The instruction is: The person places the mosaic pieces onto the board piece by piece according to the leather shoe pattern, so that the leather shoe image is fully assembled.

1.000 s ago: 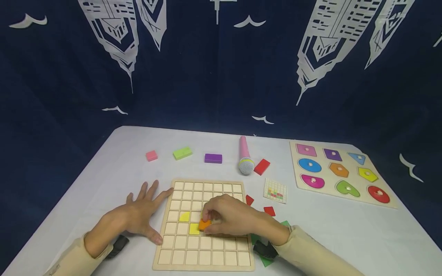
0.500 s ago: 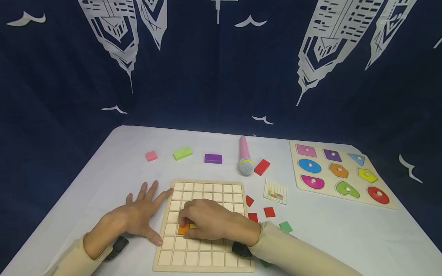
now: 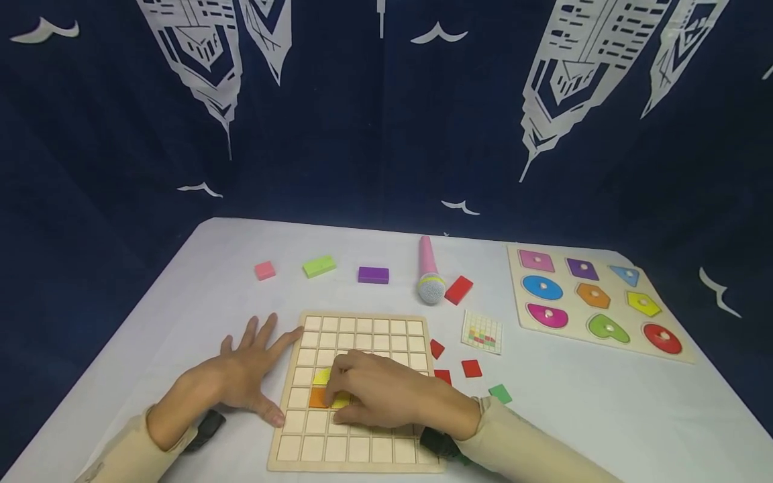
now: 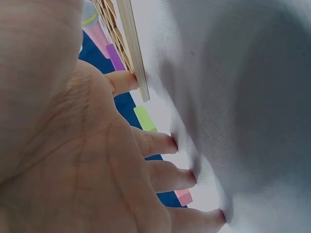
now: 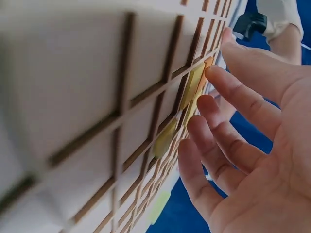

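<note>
My right hand point(image 3: 386, 392) hovers over the wooden grid board point(image 3: 311, 449), its fingers loosely bent and holding nothing. An orange square tile point(image 3: 317, 398) lies in a cell just left of its fingertips. One yellow tile point(image 3: 321, 376) sits directly behind the orange one; another yellow tile point(image 3: 341, 401) is partly covered by the fingers. The right wrist view also shows a further yellow tile point(image 5: 165, 138) in the grid. My left hand point(image 3: 241, 379) lies spread at the board's left side, index finger and thumb touching its edge, other fingertips on the table.
Right of the board lie red tiles point(image 3: 472, 368), a green tile point(image 3: 500, 393) and a small pattern card point(image 3: 482, 332). Behind are a pink microphone point(image 3: 429, 272) and purple point(image 3: 373, 275), lime point(image 3: 319, 266), pink point(image 3: 264, 270) and red point(image 3: 459, 290) blocks. A shape puzzle point(image 3: 516, 295) lies far right.
My right hand carried the orange tile left, set it in a cell beside a yellow tile, let go and drew slightly back right. The left hand has stayed still.
</note>
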Available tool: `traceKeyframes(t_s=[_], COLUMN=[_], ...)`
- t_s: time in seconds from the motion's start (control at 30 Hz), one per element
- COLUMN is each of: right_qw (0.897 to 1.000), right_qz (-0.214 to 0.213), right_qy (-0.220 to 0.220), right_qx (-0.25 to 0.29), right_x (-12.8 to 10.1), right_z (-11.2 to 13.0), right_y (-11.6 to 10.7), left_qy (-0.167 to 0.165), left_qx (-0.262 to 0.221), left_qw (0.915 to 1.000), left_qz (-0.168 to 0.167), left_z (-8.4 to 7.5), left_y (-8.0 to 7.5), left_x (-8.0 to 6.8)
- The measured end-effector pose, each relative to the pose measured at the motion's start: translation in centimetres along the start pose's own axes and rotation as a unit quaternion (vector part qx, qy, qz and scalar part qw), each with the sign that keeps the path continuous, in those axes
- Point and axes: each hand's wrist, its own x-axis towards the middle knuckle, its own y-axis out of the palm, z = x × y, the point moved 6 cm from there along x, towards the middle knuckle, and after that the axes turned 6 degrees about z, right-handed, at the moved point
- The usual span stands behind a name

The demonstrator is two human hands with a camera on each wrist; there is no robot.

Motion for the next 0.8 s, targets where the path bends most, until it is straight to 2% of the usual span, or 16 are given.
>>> traceKeyframes(t_s=[0.13,0.4,0.57,0.8], right_qw=[0.999,0.989,0.984,0.981], right_qz=[-0.012,-0.04,-0.037,-0.029], right_qy=[0.017,0.081,0.112,0.146], right_qx=[0.048,0.116,0.133,0.124], right_x=[-2.6,-7.7,-9.7,-11.9], right_z=[-1.2,-4.6,-5.9,-6.9], right_y=[0.1,0.3,0.5,0.7], left_qy=[-0.006,-0.002,0.0,-0.002], left_qx=[0.001,-0.005,-0.007,-0.012], left_qw=[1.0,1.0,1.0,0.9999], left_qz=[0.001,0.003,0.001,0.001], left_z=[0.0,0.0,0.2,0.1], left_y=[0.1,0.1,0.0,0.0], left_x=[0.2,0.4,0.2,0.3])
